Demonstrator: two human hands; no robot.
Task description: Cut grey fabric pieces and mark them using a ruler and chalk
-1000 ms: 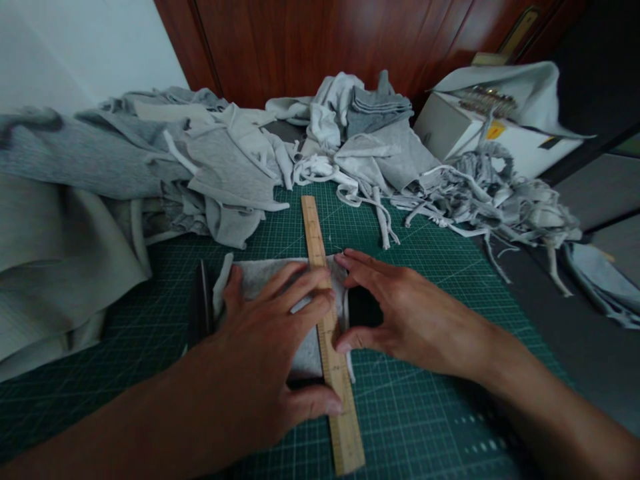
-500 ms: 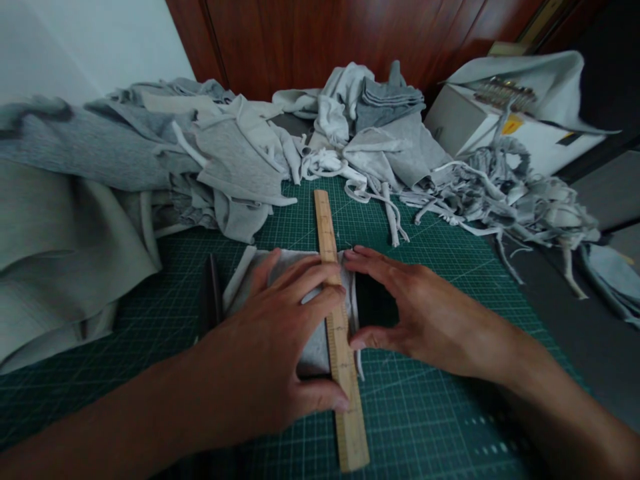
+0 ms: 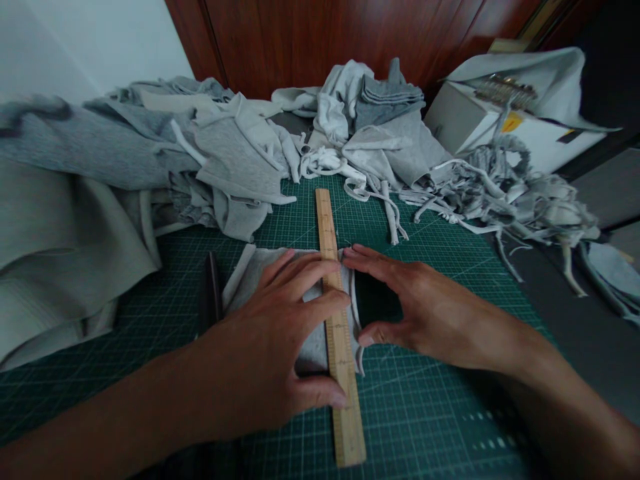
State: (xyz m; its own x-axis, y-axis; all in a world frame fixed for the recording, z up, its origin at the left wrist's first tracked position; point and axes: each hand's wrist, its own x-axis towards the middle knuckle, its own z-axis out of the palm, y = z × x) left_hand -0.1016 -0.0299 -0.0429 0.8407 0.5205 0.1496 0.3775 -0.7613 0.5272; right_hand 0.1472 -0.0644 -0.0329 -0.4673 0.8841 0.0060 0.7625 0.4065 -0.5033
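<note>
Table under my view carries a green mat point(image 3: 430, 400). On the mat: wooden ruler point(image 3: 336, 320) running away from me, a grey cloth piece point(image 3: 260, 273) under it. Cloth heaps point(image 3: 150, 153) at left and far edge, strips point(image 3: 505, 193) and a white box point(image 3: 480, 127) right.

Home sewing/craft corner: green gridded cutting mat point(image 3: 440, 413), wooden ruler point(image 3: 339, 347), grey fabric heaps point(image 3: 100, 193) and cut strips point(image 3: 510, 193) along the far edge, wooden door point(image 3: 340, 40) behind.

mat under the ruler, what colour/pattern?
Dark green cutting mat with a fine pale grid, clearest in the head view beside the wooden ruler.
</note>
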